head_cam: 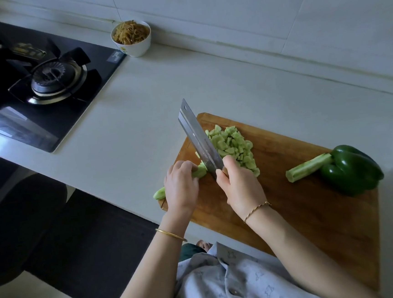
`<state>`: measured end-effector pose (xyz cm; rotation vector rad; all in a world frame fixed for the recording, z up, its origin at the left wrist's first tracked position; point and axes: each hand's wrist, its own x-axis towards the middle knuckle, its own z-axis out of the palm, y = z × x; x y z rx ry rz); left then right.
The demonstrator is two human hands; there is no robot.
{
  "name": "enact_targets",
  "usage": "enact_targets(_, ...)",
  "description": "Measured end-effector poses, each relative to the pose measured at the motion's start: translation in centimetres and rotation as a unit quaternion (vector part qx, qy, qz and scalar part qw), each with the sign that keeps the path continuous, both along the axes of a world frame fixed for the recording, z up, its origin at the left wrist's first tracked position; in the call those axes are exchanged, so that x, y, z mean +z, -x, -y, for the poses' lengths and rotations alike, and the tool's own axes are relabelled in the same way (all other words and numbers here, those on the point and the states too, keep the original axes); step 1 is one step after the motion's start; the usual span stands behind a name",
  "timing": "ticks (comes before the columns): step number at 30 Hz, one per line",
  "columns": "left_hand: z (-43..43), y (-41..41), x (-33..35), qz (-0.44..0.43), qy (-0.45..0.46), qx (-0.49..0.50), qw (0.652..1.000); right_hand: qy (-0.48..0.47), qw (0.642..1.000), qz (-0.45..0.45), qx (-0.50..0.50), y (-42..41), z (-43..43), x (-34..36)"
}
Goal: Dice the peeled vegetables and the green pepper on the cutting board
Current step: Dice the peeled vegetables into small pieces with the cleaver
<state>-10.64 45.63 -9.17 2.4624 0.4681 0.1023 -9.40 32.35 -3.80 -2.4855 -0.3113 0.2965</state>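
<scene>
Peeled cucumber (201, 171) lies at 9 o'clock on the cutting board (316, 221), one end overhanging the edge. The left hand (181, 185) curls over it, evidently to steady it and keep the fingertips behind the blade. The right hand (239, 185) grips the handle of the cleaver (200, 139), edge down at the cut end. Diced pieces (234, 145) pile at 12 o'clock of that hand, beyond the blade. A second peeled length (308, 167) and the green pepper (352, 173), touching, wait uncut at 3 o'clock. The board rests on the counter (139, 106).
</scene>
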Motion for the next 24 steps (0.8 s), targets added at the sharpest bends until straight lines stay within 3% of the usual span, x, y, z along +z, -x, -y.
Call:
enact_targets(13,-0.05,-0.20,-0.41,0.003,-0.003,0.008,1.000,0.027,0.997,-0.069,0.016,-0.50,-0.63,0.08)
enact_targets(24,-0.62,0.25,-0.39,-0.009,-0.005,0.016,1.000,-0.003,1.000,-0.005,0.007,-0.30,-0.22,0.30)
